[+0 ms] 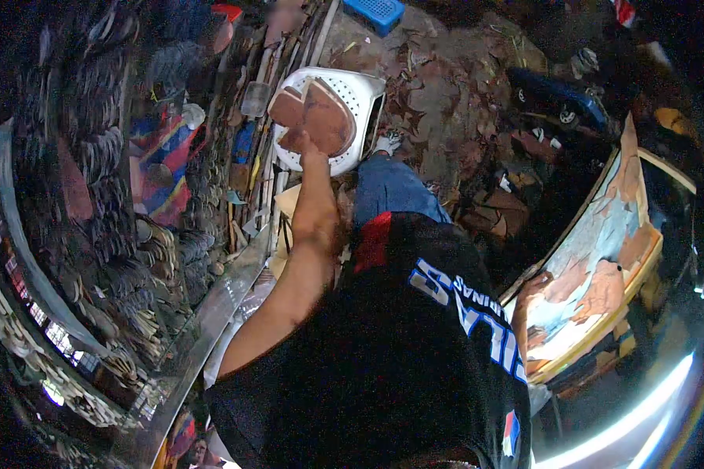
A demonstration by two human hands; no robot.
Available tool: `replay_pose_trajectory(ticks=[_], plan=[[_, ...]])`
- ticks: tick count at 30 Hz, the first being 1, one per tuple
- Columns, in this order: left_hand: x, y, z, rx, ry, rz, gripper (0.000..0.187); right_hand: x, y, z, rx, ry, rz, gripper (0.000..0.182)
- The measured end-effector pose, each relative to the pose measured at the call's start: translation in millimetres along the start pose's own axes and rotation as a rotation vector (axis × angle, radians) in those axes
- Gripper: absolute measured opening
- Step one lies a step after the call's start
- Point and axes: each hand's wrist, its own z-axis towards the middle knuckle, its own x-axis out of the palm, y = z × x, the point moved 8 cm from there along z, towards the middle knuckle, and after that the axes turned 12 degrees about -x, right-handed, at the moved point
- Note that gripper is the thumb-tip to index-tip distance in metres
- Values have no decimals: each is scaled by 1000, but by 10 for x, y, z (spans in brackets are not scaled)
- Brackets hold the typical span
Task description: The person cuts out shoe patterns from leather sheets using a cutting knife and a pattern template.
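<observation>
Brown leather pieces (318, 117) already lie in the white basket (357, 98); the left hand (305, 144) presses them, fingers hidden, grip unclear. Other hand unseen, scraps (446, 86) litter the floor.

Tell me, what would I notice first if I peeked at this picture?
Probably the white plastic basket near the top middle, holding brown leather pieces. The person's left hand reaches up to it and touches the leather. On the right stands a board with peeling blue and orange paint, and scraps of brown leather litter the floor behind the basket.
</observation>
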Motion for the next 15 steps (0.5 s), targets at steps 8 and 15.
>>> replay_pose_trajectory(ticks=[8, 15], plan=[[544, -168, -628, -137, -136, 58, 80, -136, 241, -17, -25, 95, 26, 26], [585, -270, -633, -185, -47, 231, 70, -179, 280, -18, 67, 90, -23, 27]])
